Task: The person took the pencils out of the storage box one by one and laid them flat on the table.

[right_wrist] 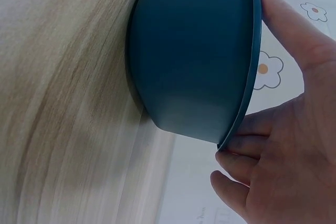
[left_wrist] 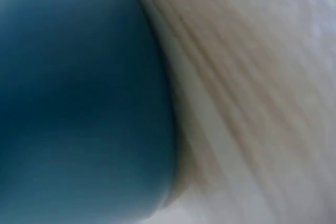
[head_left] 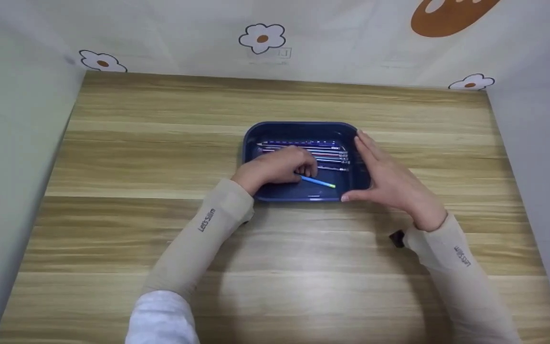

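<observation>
A dark blue plastic tray (head_left: 303,195) with rounded corners stands on the table, several pencils (head_left: 334,154) lying side by side along its back half. My left hand (head_left: 282,165) reaches in over its left side with fingers curled, pinching a light blue pencil (head_left: 318,181) whose green-tipped end points right; the rest hides under the hand. At the right end, my right hand (head_left: 389,184) holds the tray, thumb by the front corner and fingers along the rim towards the back. The right wrist view shows those fingers (right_wrist: 252,148) at the rim. The left wrist view shows only the tray's outer wall (left_wrist: 84,98), blurred.
The wood-grain table (head_left: 151,157) extends around the tray on all sides. A pale wall covering (head_left: 198,38) with flower prints rises at the back, and pale panels (head_left: 537,157) border the sides. A small black object (head_left: 397,239) sits at the right wrist.
</observation>
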{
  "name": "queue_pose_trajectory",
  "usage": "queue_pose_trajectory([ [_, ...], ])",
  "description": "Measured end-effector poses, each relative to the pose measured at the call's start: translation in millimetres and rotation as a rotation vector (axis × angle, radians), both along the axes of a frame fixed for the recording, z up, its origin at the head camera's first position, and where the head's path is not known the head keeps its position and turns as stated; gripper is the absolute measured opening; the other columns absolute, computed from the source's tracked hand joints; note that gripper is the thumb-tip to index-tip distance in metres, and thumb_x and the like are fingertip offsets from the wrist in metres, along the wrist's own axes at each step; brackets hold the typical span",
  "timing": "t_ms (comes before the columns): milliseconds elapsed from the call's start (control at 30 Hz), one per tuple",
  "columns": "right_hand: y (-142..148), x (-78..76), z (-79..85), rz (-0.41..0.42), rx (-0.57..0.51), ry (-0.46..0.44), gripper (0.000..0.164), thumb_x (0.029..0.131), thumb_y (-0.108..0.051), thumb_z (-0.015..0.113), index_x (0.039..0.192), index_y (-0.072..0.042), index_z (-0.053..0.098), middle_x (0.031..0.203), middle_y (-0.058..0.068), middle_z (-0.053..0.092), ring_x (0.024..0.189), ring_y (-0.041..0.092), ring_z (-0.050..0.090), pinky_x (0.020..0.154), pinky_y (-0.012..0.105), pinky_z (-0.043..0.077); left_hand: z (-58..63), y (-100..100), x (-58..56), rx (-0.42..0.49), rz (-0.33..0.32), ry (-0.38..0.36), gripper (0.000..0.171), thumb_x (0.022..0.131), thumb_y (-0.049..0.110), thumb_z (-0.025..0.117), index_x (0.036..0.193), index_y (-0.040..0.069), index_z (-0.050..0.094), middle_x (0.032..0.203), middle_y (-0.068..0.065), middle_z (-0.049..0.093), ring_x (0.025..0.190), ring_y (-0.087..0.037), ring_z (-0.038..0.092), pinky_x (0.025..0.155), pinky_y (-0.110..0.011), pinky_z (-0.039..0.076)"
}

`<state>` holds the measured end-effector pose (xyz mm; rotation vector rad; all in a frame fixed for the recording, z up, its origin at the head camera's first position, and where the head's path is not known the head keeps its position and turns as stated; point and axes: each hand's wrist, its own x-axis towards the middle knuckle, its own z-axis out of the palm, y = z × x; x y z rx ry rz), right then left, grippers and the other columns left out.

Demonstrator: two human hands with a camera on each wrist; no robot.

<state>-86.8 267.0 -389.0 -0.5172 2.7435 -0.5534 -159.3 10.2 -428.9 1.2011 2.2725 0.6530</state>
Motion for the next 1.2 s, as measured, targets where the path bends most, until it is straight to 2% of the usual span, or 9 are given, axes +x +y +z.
queue_pose_trajectory([
  [167, 0, 0.5, 0.4, 0.0, -0.006, 0.0, 0.128, 0.07, -0.066, 0.078, 0.16, -0.005, 0.011, 0.169, 0.009, 0.002, 0.155, 0.035, 0.014, 0.122, 0.053, 0.024, 0.1, 1, 1.8, -0.02, -0.007, 0.009, 0.02, 0.089, -0.002, 0.064, 0.104, 0.009, 0.07, 0.099, -0.006, 0.068, 0.089, -0.017, 0.059, 0.082, -0.03, 0.052],
  [333, 0, 0.7, 0.2, 0.009, -0.011, 0.007, 0.128, 0.069, -0.066, 0.078, 0.159, -0.004, 0.012, 0.169, 0.01, 0.002, 0.154, 0.036, 0.014, 0.122, 0.053, 0.025, -0.4, 0, 1.1, -0.004, -0.008, 0.004, 0.017, 0.087, -0.001, 0.063, 0.1, 0.01, 0.068, 0.095, -0.005, 0.065, 0.086, -0.016, 0.057, 0.078, -0.029, 0.05],
  [533, 0, 0.3, -0.7, 0.014, -0.021, 0.022, 0.129, 0.068, -0.066, 0.08, 0.159, -0.003, 0.013, 0.169, 0.011, 0.004, 0.154, 0.035, 0.015, 0.122, 0.053, 0.025, 0.0, -4, 0.7, 0.069, 0.001, -0.042, 0.018, 0.083, -0.001, 0.062, 0.097, 0.01, 0.066, 0.091, -0.003, 0.063, 0.084, -0.015, 0.056, 0.076, -0.027, 0.048],
  [767, 0, 0.1, -0.4, 0.009, -0.004, 0.01, 0.128, 0.07, -0.062, 0.081, 0.159, -0.004, 0.01, 0.169, 0.011, 0.002, 0.154, 0.038, 0.015, 0.121, 0.056, 0.024, 0.3, -7, -0.4, 0.173, 0.017, -0.083, 0.016, 0.084, 0.002, 0.065, 0.098, 0.01, 0.066, 0.091, -0.002, 0.064, 0.084, -0.015, 0.058, 0.078, -0.028, 0.049],
  [967, -1, 0.8, 0.0, -0.001, 0.007, -0.005, 0.128, 0.07, -0.065, 0.078, 0.16, -0.005, 0.009, 0.169, 0.01, 0.001, 0.154, 0.037, 0.013, 0.121, 0.057, 0.023, 6.9, -11, 1.0, 0.215, 0.049, -0.12, 0.016, 0.085, 0.003, 0.065, 0.099, 0.01, 0.065, 0.091, -0.002, 0.062, 0.085, -0.015, 0.056, 0.078, -0.028, 0.048],
  [1200, -1, 0.1, -0.9, 0.009, 0.003, -0.004, 0.129, 0.07, -0.068, 0.077, 0.16, -0.005, 0.008, 0.169, 0.01, 0.0, 0.154, 0.037, 0.013, 0.121, 0.057, 0.023, 17.8, -14, 4.0, 0.253, 0.057, -0.106, 0.017, 0.084, 0.003, 0.064, 0.099, 0.011, 0.064, 0.092, -0.001, 0.06, 0.085, -0.014, 0.054, 0.077, -0.027, 0.047],
])
